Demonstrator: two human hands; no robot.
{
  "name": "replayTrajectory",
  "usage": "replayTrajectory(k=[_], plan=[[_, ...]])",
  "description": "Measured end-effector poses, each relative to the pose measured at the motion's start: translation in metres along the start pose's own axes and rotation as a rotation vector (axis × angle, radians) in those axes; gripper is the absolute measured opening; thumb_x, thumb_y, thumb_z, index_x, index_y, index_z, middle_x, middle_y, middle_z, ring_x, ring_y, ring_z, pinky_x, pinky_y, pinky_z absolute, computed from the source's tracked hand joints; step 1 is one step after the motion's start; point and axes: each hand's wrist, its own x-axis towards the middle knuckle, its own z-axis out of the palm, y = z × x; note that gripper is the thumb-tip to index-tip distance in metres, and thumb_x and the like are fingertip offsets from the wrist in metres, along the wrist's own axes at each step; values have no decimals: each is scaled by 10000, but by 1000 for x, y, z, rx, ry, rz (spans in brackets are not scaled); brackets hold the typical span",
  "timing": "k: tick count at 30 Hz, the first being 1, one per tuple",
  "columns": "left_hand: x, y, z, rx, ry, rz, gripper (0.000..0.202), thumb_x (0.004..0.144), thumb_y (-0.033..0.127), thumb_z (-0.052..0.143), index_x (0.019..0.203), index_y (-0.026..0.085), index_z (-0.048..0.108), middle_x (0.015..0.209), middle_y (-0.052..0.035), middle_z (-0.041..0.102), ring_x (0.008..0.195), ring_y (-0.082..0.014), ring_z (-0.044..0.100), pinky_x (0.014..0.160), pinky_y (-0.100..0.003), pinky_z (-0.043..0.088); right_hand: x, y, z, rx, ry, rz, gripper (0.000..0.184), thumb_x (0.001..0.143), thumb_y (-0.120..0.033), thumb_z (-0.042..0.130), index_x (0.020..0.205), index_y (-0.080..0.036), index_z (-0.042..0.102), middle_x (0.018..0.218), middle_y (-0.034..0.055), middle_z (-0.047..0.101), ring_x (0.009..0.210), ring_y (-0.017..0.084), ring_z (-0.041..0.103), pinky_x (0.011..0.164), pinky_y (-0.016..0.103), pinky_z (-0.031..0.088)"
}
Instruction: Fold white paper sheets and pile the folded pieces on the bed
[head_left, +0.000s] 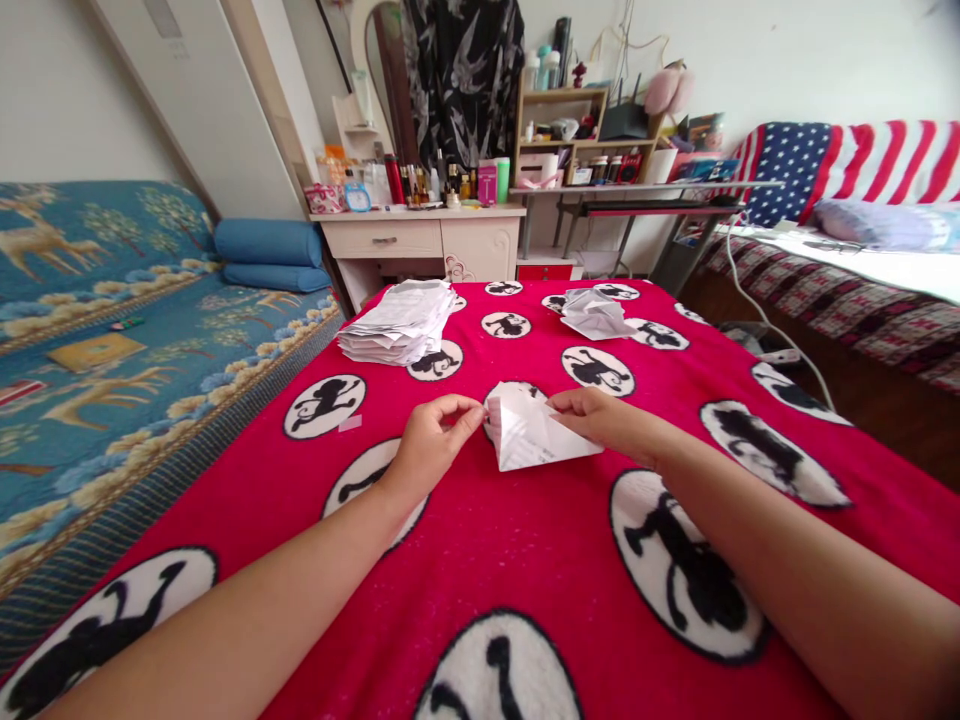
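Note:
A partly folded sheet of white paper lies on the red blanket in front of me. My left hand pinches the paper's upper left corner with thumb and forefinger. My right hand presses and pinches its upper right edge, fingers closed on the sheet. A stack of white sheets sits further back on the left. A finished folded paper piece rests at the back, right of centre.
The red blanket carries white circles with black figures. A blue patterned sofa runs along the left. A dresser with bottles and a cluttered desk stand behind. A bed and a white cable lie at the right.

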Motion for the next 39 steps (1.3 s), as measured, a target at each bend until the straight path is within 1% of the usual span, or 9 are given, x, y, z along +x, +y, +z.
replayTrajectory(k=[4, 8, 12, 17, 20, 22, 27, 35, 39], plan=[[-6, 11, 3, 177, -243, 214, 266, 899, 341, 534, 895, 159, 728, 933, -70, 689, 891, -165, 618, 831, -284, 463, 4, 4, 2, -318, 80, -85, 282, 774, -385, 560, 835, -130, 666, 661, 9, 611, 573, 124, 498, 512, 236, 335], [-11, 14, 5, 356, -363, 355, 252, 860, 377, 600, 964, 189, 731, 975, -62, 673, 930, -180, 585, 863, -313, 449, 1, -5, 0, -494, 198, -101, 400, 860, -467, 447, 757, -142, 658, 635, 14, 580, 569, 122, 473, 519, 249, 314], [-11, 10, 7, 458, -368, 405, 252, 814, 385, 657, 973, 202, 725, 985, -51, 665, 920, -185, 571, 853, -324, 450, -10, -21, -8, -635, 252, -107, 363, 747, -520, 627, 824, -171, 687, 772, 32, 658, 681, 145, 549, 580, 250, 352], [-11, 9, 10, 495, -339, 380, 274, 780, 362, 697, 1001, 200, 707, 1000, -51, 668, 931, -199, 569, 856, -338, 457, -16, -27, 1, -786, 122, -24, 200, 693, -391, 697, 723, -199, 653, 674, -7, 638, 606, 123, 538, 541, 241, 323], [-11, 11, 10, 513, -342, 374, 342, 773, 341, 707, 1094, 222, 685, 1031, -51, 660, 946, -204, 563, 862, -345, 459, -12, -19, 12, -905, 263, 45, 203, 637, -355, 730, 733, -207, 630, 720, -4, 647, 639, 139, 550, 537, 243, 310], [-11, 11, 10, 526, -377, 402, 267, 804, 319, 676, 1061, 255, 708, 1030, -41, 649, 945, -194, 559, 861, -339, 454, -9, -14, 15, -934, 325, 33, 299, 609, -379, 751, 831, -215, 637, 808, 6, 661, 696, 157, 571, 563, 246, 330], [-11, 9, 10, 529, -402, 428, 190, 823, 321, 654, 986, 281, 742, 1017, -36, 635, 946, -186, 550, 850, -331, 449, -5, -8, 10, -920, 322, -66, 480, 615, -371, 751, 1063, -225, 659, 942, 39, 645, 819, 192, 592, 686, 279, 393], [-11, 8, 10, 525, -403, 419, 194, 824, 320, 653, 990, 276, 743, 1025, -35, 633, 944, -185, 544, 850, -333, 451, -6, -10, 14, -812, 352, -126, 428, 584, -278, 770, 991, -186, 674, 969, 54, 620, 860, 193, 580, 751, 284, 417], [-11, 7, 10, 536, -404, 432, 200, 824, 319, 652, 998, 275, 740, 1028, -39, 633, 946, -189, 544, 853, -337, 453, -6, -12, 17, -815, 352, -119, 350, 597, -224, 740, 938, -197, 668, 904, 24, 652, 778, 165, 584, 659, 254, 397]])
